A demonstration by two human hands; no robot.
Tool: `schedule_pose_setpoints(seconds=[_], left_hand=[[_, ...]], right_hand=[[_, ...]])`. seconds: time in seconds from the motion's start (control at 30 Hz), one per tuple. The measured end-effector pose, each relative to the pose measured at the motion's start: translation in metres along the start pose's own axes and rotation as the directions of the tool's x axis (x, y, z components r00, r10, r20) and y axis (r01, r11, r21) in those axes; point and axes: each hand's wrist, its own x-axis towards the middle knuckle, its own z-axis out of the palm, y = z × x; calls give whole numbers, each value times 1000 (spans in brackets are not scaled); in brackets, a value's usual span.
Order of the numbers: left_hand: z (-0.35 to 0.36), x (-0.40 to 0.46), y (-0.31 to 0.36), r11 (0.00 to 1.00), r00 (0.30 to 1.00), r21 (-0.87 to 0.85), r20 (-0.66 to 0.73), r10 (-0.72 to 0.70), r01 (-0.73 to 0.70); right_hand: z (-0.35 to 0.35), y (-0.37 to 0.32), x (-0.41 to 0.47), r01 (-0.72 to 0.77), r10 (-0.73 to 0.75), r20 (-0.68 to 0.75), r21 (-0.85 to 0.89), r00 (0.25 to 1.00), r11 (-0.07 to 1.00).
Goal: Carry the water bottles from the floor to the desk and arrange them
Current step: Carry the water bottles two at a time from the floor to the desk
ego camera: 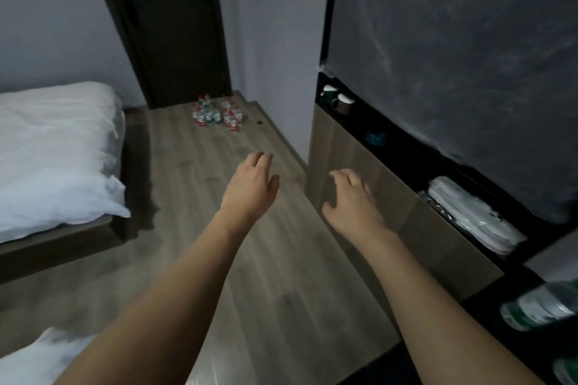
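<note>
From the head camera we look down a wood-plank floor (219, 228) toward a dark door (175, 40), and the water bottles (216, 114) stand in a tight cluster on the floor just in front of it, well apart from us. Our left hand (250, 187) and right hand (353, 200) both reach forward with fingers loosely spread, holding nothing. A bed with white bedding (56, 150) lies to the left, and on the right a dark unit has a recessed shelf holding mugs (337, 99) and folded white items (475, 218). At the lower right edge a green-labelled bottle (538, 306) lies on a dark surface, possibly the desk, though we cannot tell. We judge the small bottles, if full, to be moderately heavy for their size, with smooth, slightly yielding plastic walls that could slip. They look best gripped around the mid-body near the label, or by the neck under the cap when taking several at once. Packed so closely, neighbours may topple, so we would lift from the outer edge first.
</note>
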Motion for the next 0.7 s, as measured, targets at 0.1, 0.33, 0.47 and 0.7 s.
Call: schedule_pose_setpoints(seconds=[0.1,0.33,0.47,0.7], left_hand=[[-24,-6,-43,998,997,19,-34,-66,67],[-64,-36,-130,970,979,136,-35,-199,202],[-75,-52,-168,939,960,217,25,-278,266],[-88,-53,-208,895,916,284,109,-387,344]], right_hand=[[18,-44,14,72,-73,32,18,997,997],[67,-128,40,208,-210,126,31,969,978],[89,-161,49,233,-228,224,6,947,972],[104,-202,73,274,-228,345,-89,910,958]])
